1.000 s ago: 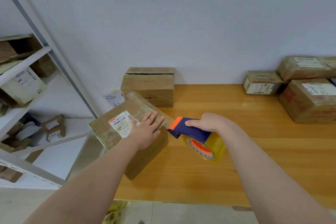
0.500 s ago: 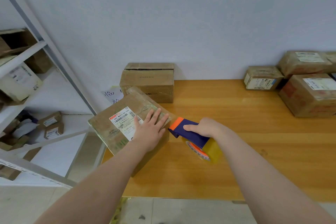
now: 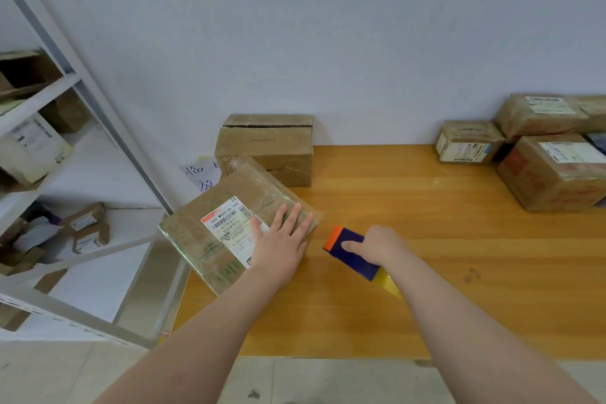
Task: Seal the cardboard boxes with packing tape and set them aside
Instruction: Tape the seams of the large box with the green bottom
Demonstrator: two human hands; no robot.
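A taped cardboard box (image 3: 210, 233) with a white shipping label lies at the left end of the wooden table (image 3: 442, 272). My left hand (image 3: 282, 246) rests flat on its top near the right edge, fingers straight. Just right of the box, my right hand (image 3: 377, 246) grips a blue and orange tape dispenser (image 3: 351, 252) holding a yellowish roll of tape, low over the table. A small gap separates the dispenser from the box.
Another brown box (image 3: 265, 147) stands behind against the wall. Several labelled boxes (image 3: 554, 167) are stacked at the table's far right. A white metal shelf rack (image 3: 49, 92) with small boxes stands left. A handwritten paper (image 3: 201, 174) lies behind the near box.
My right hand has lowered the tape dispenser toward the table and drawn it a little away from the box. The left hand stays flat on the box top.
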